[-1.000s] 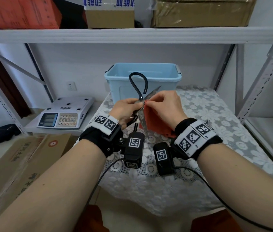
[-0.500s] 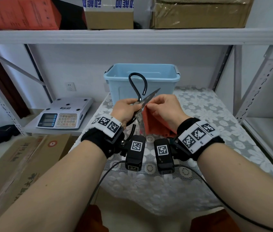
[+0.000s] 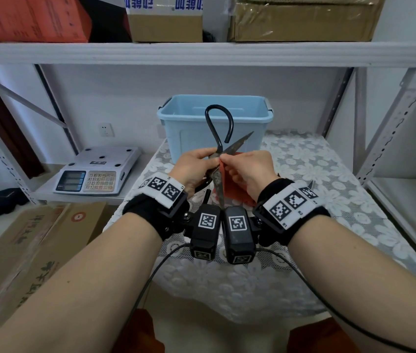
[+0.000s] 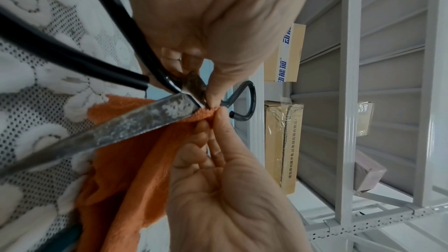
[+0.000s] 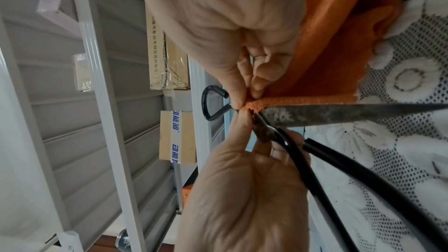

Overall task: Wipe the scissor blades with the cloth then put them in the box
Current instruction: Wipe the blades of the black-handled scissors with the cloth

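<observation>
Head view: left hand [image 3: 193, 167] pinching open iron scissors [image 3: 218, 154] at the pivot, above the lace tablecloth [image 3: 329, 179], before the blue box [image 3: 189, 133].

Left wrist: mottled blade [image 4: 135, 120], likely rigid, heavy, sharp; safest held by the pivot.

Right wrist: right hand [image 5: 230, 32] pinching soft orange cloth [image 5: 339, 49] onto the blade's base.

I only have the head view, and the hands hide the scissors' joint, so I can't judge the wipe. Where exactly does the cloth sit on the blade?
Observer: In the left wrist view, the right hand pinches the orange cloth against the blade right beside the pivot.
Operator: Is the blade's face clean?
Observer: No. The right wrist view shows pale mottled stains along its bare flat face.
Operator: And the left hand?
Observer: The left hand pinches the scissors at a brownish patch by the pivot.
</observation>
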